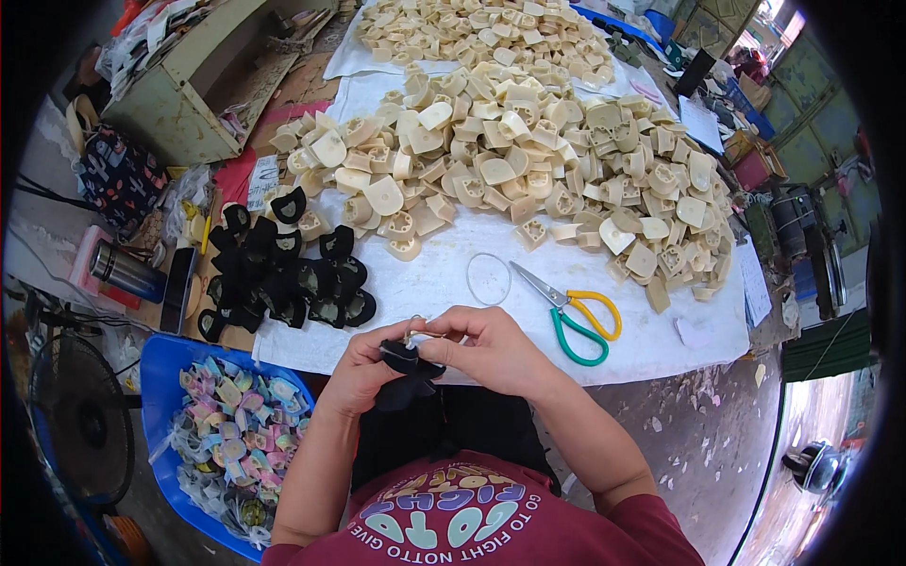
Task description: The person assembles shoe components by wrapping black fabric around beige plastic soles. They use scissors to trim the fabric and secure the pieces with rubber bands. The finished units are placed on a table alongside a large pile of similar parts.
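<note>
At the near table edge, my two hands meet over black pieces that look like fabric-covered shoe heels point(404, 387). My left hand point(363, 368) grips them from the side, its fingers curled. My right hand point(486, 351) pinches at their top, where a small pale, shiny bit shows; its kind is too small to tell. Just beyond my right hand lie a thin pale loop point(489, 279) and scissors point(566, 304) with one yellow and one green handle. Several similar black heels point(283, 269) lie in a heap beyond my left hand.
A big pile of beige heel blocks point(510, 156) covers the far side of the white cloth point(425, 283). Left stand a steel flask point(127, 272) and a phone point(178, 290). Below, a blue tub point(162, 406) holds pastel pieces, beside a black fan point(83, 420).
</note>
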Demonstrator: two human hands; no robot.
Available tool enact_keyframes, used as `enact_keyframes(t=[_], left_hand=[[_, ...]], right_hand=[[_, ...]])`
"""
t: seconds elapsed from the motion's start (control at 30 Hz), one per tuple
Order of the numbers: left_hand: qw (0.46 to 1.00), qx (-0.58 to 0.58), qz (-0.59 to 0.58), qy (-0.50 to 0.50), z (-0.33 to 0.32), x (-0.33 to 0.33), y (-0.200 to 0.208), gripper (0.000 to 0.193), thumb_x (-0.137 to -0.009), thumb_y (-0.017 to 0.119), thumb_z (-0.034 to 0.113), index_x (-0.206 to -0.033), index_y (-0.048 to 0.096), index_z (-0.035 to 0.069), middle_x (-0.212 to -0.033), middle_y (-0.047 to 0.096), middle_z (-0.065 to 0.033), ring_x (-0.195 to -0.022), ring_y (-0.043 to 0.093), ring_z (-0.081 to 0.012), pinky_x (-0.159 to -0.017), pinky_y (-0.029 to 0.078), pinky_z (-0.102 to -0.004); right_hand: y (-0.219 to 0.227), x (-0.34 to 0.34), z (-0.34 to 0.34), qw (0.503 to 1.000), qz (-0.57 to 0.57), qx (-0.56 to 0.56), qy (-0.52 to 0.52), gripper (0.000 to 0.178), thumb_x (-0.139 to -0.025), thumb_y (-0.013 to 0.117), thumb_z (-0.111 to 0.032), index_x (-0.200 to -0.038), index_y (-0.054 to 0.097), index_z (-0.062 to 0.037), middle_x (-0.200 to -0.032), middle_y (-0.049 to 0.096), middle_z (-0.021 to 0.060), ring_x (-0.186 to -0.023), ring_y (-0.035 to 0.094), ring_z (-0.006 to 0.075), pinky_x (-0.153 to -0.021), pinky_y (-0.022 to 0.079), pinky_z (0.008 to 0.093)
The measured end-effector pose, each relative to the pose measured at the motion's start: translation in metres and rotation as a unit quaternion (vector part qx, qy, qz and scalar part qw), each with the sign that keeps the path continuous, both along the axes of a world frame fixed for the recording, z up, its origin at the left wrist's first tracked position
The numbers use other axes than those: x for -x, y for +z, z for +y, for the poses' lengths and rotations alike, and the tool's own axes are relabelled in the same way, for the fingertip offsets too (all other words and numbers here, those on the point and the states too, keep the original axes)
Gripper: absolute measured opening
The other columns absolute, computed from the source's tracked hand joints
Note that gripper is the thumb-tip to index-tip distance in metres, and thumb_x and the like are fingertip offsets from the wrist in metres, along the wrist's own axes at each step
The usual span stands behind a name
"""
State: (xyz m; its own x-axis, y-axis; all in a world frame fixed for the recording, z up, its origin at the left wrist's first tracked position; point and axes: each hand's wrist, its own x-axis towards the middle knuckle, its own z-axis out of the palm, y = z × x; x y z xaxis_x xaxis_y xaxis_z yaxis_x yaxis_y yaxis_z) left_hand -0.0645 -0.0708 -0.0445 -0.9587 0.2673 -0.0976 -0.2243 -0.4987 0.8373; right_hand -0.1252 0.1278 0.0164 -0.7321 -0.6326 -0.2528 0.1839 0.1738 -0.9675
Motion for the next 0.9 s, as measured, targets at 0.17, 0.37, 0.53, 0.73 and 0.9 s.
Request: enact_keyframes(t=[0.17, 0.37, 0.53, 0.73, 0.9], left_hand=[[0.998, 0.045, 0.035, 0.002, 0.000, -0.002, 0.009, 0.051, -0.081, 0.067, 0.001, -0.130, 0.052, 0.000, -0.106, 0.067, -0.0123, -0.094, 0.067, -0.0219, -0.085, 0.053, -0.0349], [0.999, 0.039, 0.026, -0.015, 0.003, 0.000, 0.022, 0.046, -0.081, 0.065, -0.002, -0.126, 0.055, 0.000, -0.106, 0.067, -0.0126, -0.094, 0.066, -0.0211, -0.086, 0.053, -0.0343], [0.978, 0.166, 0.118, 0.042, 0.013, 0.000, 0.020, 0.036, -0.088, 0.059, 0.000, -0.124, 0.057, -0.002, -0.107, 0.067, -0.0100, -0.096, 0.063, -0.0139, -0.086, 0.049, -0.0264], [0.957, 0.269, 0.107, 0.034, 0.008, 0.000, 0.012, 0.028, -0.089, 0.058, 0.001, -0.116, 0.060, 0.000, -0.096, 0.066, -0.0034, -0.085, 0.058, -0.0079, -0.076, 0.047, -0.0224], [0.971, 0.229, 0.065, 0.013, 0.029, 0.001, 0.026, 0.028, -0.093, 0.055, 0.011, -0.120, 0.057, 0.002, -0.090, 0.061, -0.0016, -0.079, 0.055, -0.0084, -0.073, 0.047, -0.0243]], right_hand=[[-0.015, -0.003, 0.001, 0.980, -0.076, 0.170, -0.074, 0.012, -0.084, 0.068, -0.009, -0.093, 0.067, 0.0001, -0.084, 0.067, 0.0057, -0.082, 0.063, 0.0096, -0.070, 0.049, 0.0241], [-0.006, -0.002, 0.011, 0.950, -0.121, 0.262, -0.120, 0.010, -0.084, 0.066, -0.006, -0.091, 0.064, 0.0008, -0.085, 0.066, 0.0068, -0.079, 0.062, 0.0106, -0.075, 0.049, 0.0240], [-0.003, -0.002, 0.016, 0.979, 0.008, 0.165, -0.119, 0.014, -0.083, 0.068, -0.009, -0.094, 0.064, 0.0000, -0.083, 0.066, 0.0043, -0.075, 0.060, 0.0113, -0.077, 0.047, 0.0259], [0.008, -0.008, 0.024, 0.979, 0.176, -0.088, -0.047, 0.020, -0.078, 0.070, -0.011, -0.096, 0.066, -0.0018, -0.079, 0.065, 0.0063, -0.072, 0.060, 0.0146, -0.068, 0.047, 0.0289], [-0.011, -0.007, 0.016, 0.979, 0.148, -0.072, -0.119, 0.017, -0.079, 0.067, -0.008, -0.094, 0.067, -0.0005, -0.077, 0.064, 0.0085, -0.069, 0.058, 0.0146, -0.064, 0.047, 0.0277]])
